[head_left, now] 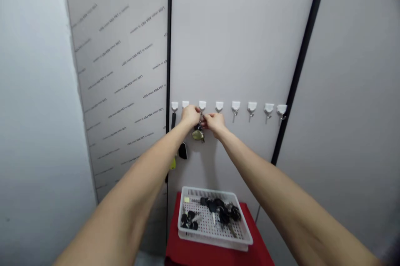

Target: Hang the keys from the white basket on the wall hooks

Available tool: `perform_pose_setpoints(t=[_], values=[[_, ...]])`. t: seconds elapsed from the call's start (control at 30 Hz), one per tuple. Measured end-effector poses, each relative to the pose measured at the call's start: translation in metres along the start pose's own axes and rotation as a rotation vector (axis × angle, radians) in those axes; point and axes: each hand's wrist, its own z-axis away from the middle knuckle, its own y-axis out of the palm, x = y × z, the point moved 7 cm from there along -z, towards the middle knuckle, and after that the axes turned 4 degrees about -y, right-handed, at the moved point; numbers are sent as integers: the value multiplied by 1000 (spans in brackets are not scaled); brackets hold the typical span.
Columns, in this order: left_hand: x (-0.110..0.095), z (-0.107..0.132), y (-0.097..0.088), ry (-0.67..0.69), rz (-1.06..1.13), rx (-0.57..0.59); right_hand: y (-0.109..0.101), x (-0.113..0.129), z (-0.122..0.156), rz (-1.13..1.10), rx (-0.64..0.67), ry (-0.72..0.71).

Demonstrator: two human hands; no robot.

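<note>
Both my arms reach up to a row of white hooks [235, 106] stuck on a grey wall panel. My left hand [190, 116] and my right hand [214, 123] are closed together on a bunch of keys [198, 131], right under the third hook from the left [202, 105]. A brass-coloured tag and dark keys dangle below my fingers. Whether the ring sits on the hook is hidden by my fingers. A black key fob [183, 150] hangs from the leftmost hook [174, 106] on a strap.
Below stands a red-topped stand [200, 253] with a white perforated basket [215, 239] holding several black-headed keys [218, 209]. Several hooks to the right hang bare. A film-covered panel [121, 78] is on the left, and black vertical seams divide the wall.
</note>
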Motion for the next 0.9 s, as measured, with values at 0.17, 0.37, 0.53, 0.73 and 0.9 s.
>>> perform_pose_setpoints(t=[0.17,0.37,0.53,0.73,0.9], values=[[21,38,7,114,77,7,-17,-30,12,114,-17,-165],[111,129,100,-44,99,441,-46,-145,97,745,407,-33],[161,192,164,-184,-44,606,-67,-208,151,940,489,41],[173,219,183,-198,-127,640,-54,-216,168,1058,494,0],[176,221,182,-176,-83,635,-42,-213,169,866,541,0]])
